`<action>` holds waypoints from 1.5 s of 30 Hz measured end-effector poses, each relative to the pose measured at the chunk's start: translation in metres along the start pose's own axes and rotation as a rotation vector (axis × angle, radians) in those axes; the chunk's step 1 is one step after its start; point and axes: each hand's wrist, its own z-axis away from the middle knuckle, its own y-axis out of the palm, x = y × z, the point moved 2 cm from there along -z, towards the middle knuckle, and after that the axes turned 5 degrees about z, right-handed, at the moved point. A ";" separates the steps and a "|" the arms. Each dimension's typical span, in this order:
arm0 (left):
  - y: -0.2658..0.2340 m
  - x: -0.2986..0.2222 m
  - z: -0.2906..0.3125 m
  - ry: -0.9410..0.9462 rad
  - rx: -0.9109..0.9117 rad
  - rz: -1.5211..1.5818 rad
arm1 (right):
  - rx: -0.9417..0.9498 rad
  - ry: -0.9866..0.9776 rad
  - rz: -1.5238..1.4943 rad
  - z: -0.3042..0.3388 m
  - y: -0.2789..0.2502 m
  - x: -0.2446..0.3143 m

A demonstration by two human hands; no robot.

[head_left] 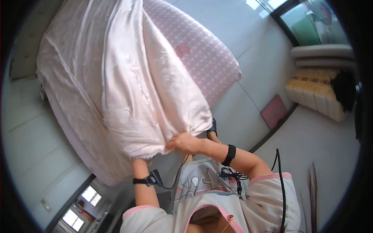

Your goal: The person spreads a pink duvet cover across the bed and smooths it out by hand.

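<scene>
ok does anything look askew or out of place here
The pale pink satin quilt lies askew: gathered in folds at the right hand, it leaves the pink patterned bedding uncovered on the picture's right.

Pers.'s R hand (184, 143) gripped the near edge of a shiny pale-pink cover (128, 97), while the L hand (140, 161) was tucked under the same edge, mostly hidden, so its grip couldn't be made out. The cover lay in long folds over most of the bed, w/ a pink patterned sheet (217, 64) bare on the R side. A black band (230, 155) ringed the R forearm, a strap w/ a small dark device (156, 178) the L wrist; upper R had a yellow-and-white pkg. (307, 91) nr. the wall, plus a flat pink sq. (276, 112) on the pale tiled floor (233, 105).
</scene>
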 end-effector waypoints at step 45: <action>-0.152 0.084 0.120 0.528 -0.298 -0.880 | 0.262 0.811 0.932 -0.184 0.177 -0.041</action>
